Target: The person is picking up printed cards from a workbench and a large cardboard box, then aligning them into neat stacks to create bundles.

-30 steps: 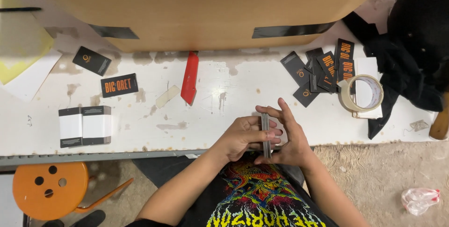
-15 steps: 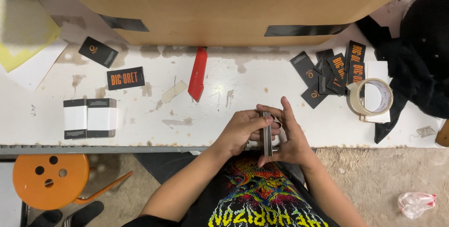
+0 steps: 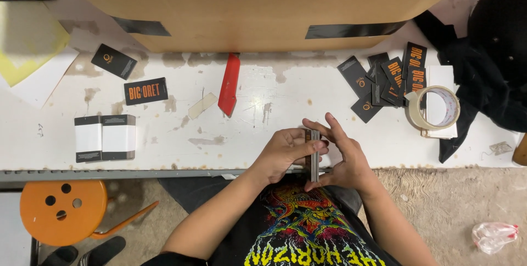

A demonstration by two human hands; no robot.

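Both hands (image 3: 315, 153) clasp a thin stack of cards (image 3: 314, 156) edge-up over the table (image 3: 263, 134)

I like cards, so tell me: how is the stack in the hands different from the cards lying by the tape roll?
The stack of cards is squared up neatly and stands on edge, so only thin edges show; the loose cards lie flat, spread and overlapping. The left hand and right hand press the stack between them; nobody touches the loose cards beside the tape roll. Both look dark.

I count two banded stacks (image 3: 104, 137), two loose cards (image 3: 113, 61) at left, one red strip (image 3: 229, 83), one tape roll (image 3: 432, 108), one stool (image 3: 63, 211).
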